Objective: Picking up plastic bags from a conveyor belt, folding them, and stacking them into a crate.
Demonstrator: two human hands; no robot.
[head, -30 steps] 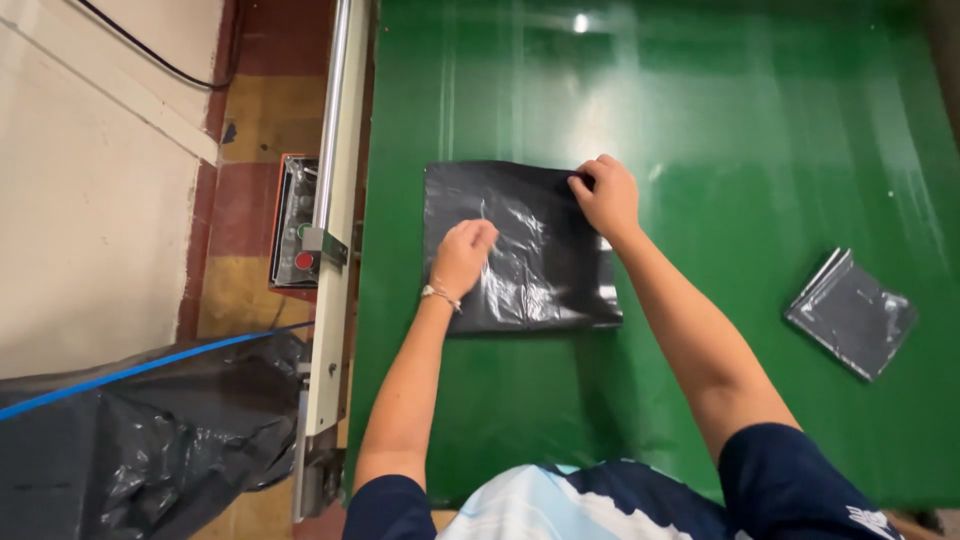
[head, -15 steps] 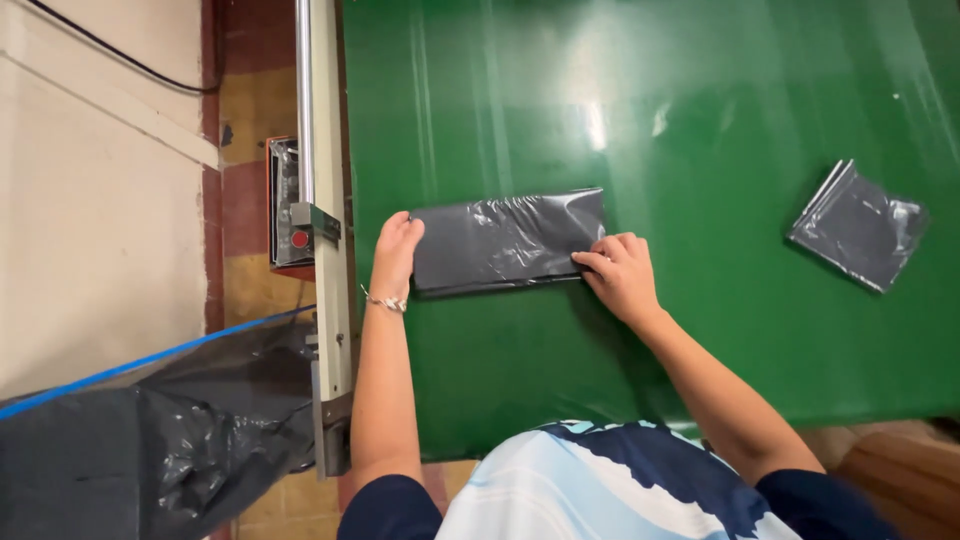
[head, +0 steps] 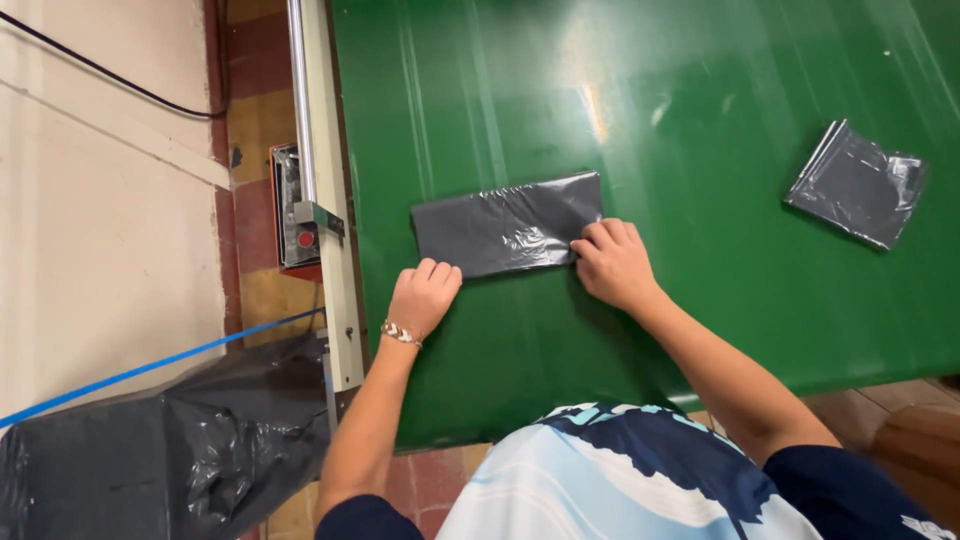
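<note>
Folded dark grey plastic bag [head: 508, 226], a long narrow strip, lies flat on the glossy green table top [head: 700, 330], near its left edge and roughly mid-depth.

Left to right: a black plastic sack [head: 150, 450] sits slumped on the floor at lower left, with a blue cord [head: 150, 368] running across it. A pale metal rail [head: 318, 190] borders the table, carrying a small box with a red button [head: 298, 212]. The left hand [head: 422, 296] rests knuckles-up with fingers curled, its fingertips touching the near left corner of the strip; a bracelet shows at the wrist. The right hand [head: 612, 262] presses down with bent fingers on the strip's near right corner, pinning rather than pinching. Well apart at far right lies a second folded grey plastic bag [head: 856, 185], squarer and tilted.

Risk, in my judgement: the film looks slick and springy, so the fold may open if either hand's pressure lifts, and the glossy surface could let the strip slide askew. Trapped air would cause uneven creases.

Surface: smooth, reflective, showing overhead light glare. Room: red and tan tiled floor at left, cream wall panel with a black cable [head: 110, 72].
</note>
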